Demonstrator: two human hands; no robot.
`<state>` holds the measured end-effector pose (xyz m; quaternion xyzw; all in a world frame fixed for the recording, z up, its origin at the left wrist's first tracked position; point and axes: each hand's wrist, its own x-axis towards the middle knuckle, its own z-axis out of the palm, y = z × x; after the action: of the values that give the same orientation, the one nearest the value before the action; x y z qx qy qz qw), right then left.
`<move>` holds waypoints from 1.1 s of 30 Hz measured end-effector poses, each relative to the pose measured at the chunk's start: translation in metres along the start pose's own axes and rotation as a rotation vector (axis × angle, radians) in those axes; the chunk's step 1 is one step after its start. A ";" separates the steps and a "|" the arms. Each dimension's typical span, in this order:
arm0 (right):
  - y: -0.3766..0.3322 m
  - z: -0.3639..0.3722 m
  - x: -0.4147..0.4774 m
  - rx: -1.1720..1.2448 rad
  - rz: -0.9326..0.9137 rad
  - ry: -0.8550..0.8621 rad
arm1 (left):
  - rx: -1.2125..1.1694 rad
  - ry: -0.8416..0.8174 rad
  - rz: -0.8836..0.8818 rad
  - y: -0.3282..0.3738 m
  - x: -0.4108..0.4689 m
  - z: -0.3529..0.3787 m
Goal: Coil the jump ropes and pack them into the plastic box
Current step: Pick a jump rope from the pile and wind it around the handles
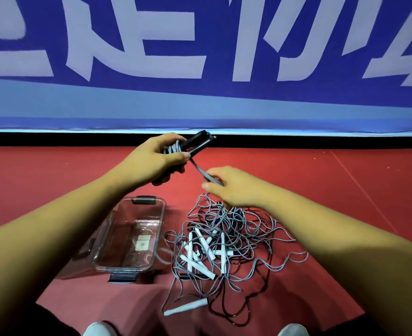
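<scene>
My left hand (157, 158) is raised above the floor and grips a grey jump rope (175, 147) wound in coils around its two black handles, which stick out to the upper right. A short stretch of that rope runs down to my right hand (231, 186), which pinches it between the fingers. Below my right hand a tangled pile of grey and dark jump ropes (226, 246) with several white handles lies on the red floor. The clear plastic box (117, 238) stands open to the left of the pile, with nothing in it but a label on its bottom.
A blue banner (200, 57) with large white characters stands along the far edge of the red floor (321, 170). One white handle (188, 307) lies apart at the near edge of the pile. The tips of two shoes (100, 329) show at the bottom edge.
</scene>
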<state>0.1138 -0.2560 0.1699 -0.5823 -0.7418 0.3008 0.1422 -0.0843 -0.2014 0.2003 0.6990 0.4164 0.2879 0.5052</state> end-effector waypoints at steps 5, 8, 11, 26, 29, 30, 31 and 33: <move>-0.025 0.006 0.002 -0.196 -0.063 0.126 | 0.558 0.063 0.066 -0.013 0.009 -0.019; -0.033 0.005 0.000 -0.286 -0.144 0.158 | 0.808 -0.033 0.070 -0.014 0.007 -0.013; -0.038 -0.003 -0.005 -0.345 -0.184 0.185 | 1.077 -0.149 0.052 -0.009 0.001 -0.001; 0.008 -0.036 -0.001 0.373 -0.066 0.162 | 0.329 -0.413 0.118 0.009 -0.021 0.015; 0.017 -0.020 0.000 0.574 -0.011 0.092 | 0.134 -0.359 0.096 0.011 -0.023 0.019; 0.017 -0.015 0.000 0.620 -0.013 0.074 | 0.070 -0.326 0.082 0.013 -0.024 0.020; 0.016 -0.010 0.000 0.635 -0.015 0.057 | 0.027 -0.295 0.072 0.014 -0.023 0.020; 0.013 -0.004 0.001 0.640 0.006 0.019 | 0.019 -0.266 0.094 0.016 -0.023 0.021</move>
<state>0.1259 -0.2519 0.1646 -0.5131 -0.6061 0.5139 0.3244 -0.0738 -0.2334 0.2092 0.7545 0.3154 0.2120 0.5351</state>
